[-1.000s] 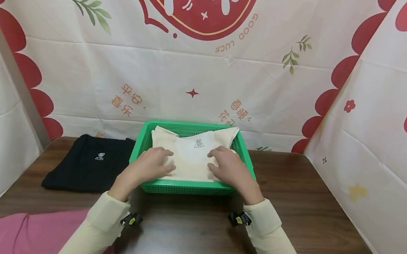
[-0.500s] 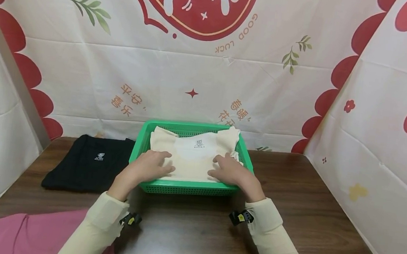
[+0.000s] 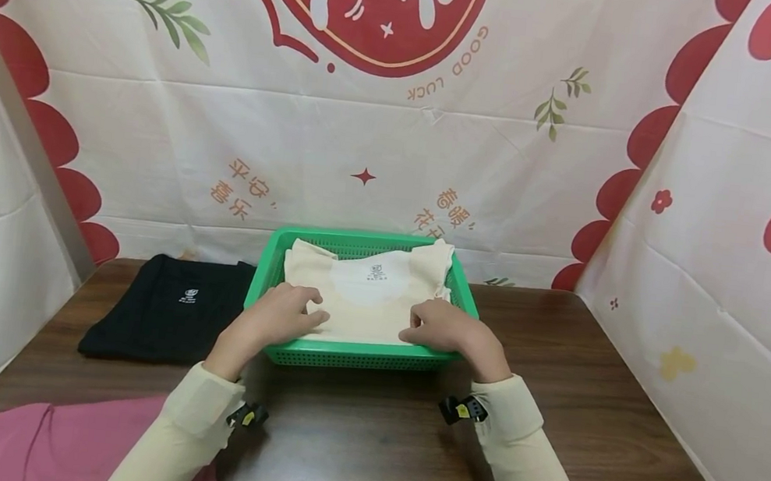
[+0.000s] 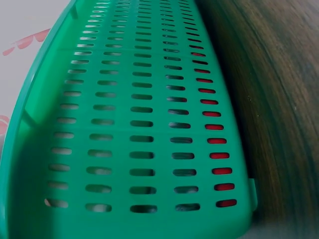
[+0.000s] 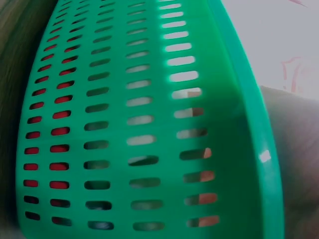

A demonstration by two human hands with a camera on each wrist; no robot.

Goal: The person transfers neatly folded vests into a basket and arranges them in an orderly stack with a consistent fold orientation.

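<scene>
A folded cream T-shirt (image 3: 365, 301) with a white chest patch and small dark print lies in a green perforated basket (image 3: 362, 356). My left hand (image 3: 279, 314) rests on its front left part, thumb and fingers spread apart. At the front right corner, my right hand (image 3: 447, 327) reaches over the rim, fingers bent downward at the shirt's edge. Its fingertips are hidden in the head view; parts of the hand show through the slots of the basket wall (image 5: 114, 134) in the right wrist view. The left wrist view is filled by the basket wall (image 4: 119, 129).
A folded black T-shirt (image 3: 173, 312) lies left of the basket, and a pink garment (image 3: 68, 438) at the front left. Something red (image 4: 219, 156) shows through the lower slots. The wooden table (image 3: 350, 441) meets a printed cloth backdrop (image 3: 325, 148) behind the basket.
My right hand has moved slightly right and toward the basket's front corner, its fingers now bent down. The shirt's right side has shifted and bunched a little. The left hand stays nearly in place.
</scene>
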